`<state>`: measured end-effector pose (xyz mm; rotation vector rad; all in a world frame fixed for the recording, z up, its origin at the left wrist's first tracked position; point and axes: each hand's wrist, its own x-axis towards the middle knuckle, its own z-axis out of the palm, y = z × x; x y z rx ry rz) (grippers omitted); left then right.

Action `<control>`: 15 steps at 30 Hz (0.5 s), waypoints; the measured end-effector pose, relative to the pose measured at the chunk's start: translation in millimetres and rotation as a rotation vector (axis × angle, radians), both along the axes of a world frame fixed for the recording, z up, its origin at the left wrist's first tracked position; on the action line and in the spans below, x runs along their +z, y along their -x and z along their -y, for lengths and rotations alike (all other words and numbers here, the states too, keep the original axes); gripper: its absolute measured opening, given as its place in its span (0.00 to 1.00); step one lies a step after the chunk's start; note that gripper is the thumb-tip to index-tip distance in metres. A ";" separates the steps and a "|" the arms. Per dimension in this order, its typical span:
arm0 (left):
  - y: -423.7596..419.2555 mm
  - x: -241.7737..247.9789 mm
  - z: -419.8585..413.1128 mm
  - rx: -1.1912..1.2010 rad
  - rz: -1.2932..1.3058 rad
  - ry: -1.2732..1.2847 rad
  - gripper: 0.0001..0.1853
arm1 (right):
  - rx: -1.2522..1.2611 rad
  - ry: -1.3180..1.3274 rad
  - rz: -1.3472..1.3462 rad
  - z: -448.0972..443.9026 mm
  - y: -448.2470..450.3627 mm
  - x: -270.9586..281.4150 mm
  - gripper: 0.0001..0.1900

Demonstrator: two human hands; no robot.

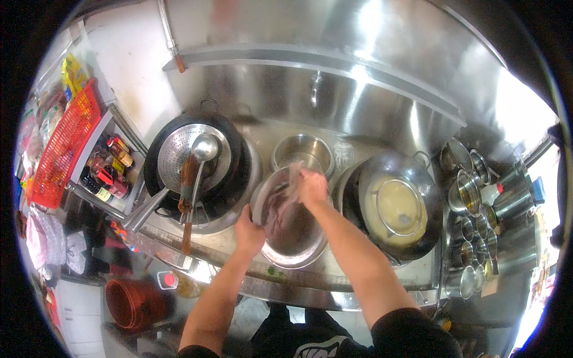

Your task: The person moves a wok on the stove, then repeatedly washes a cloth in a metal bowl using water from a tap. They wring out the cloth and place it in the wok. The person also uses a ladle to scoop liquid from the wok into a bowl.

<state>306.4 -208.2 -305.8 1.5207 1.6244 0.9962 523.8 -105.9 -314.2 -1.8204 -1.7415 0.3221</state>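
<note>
A steel basin (295,261) stands tilted on the stove top in front of me, its far edge against a round steel pot (309,144). My left hand (250,233) grips the basin's left rim, the thumb on top. Over the basin's far right side, my right hand (313,189) is closed on some pale pinkish, limp stuff (295,174) that hangs from the fingers. Below it, dark reddish strips (281,215), perhaps raw meat, lie in the basin. Blur hides exactly what they are.
On the left, a black wok (154,147) carries a perforated strainer (172,138), a steel ladle (205,147) and a bamboo brush (187,183). To the right, another wok (394,163) holds yellowish liquid (374,201) and a ring-shaped utensil (420,197). Several seasoning pots (468,284) line the right side.
</note>
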 end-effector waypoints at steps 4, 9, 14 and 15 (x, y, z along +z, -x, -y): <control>1.9 0.3 11.5 0.040 0.027 -0.026 0.38 | -0.042 0.021 0.198 39.5 -50.2 -34.8 0.10; -2.1 -8.8 3.2 0.063 0.121 -0.035 0.36 | -0.163 0.484 0.205 124.6 -54.1 -57.7 0.13; -0.7 -5.0 -3.6 0.051 0.243 -0.035 0.27 | -0.340 0.309 -0.114 117.8 -63.5 -48.9 0.17; -1.8 -3.0 -2.7 0.075 0.224 0.006 0.25 | -0.345 0.189 -0.303 106.1 -64.1 -45.4 0.18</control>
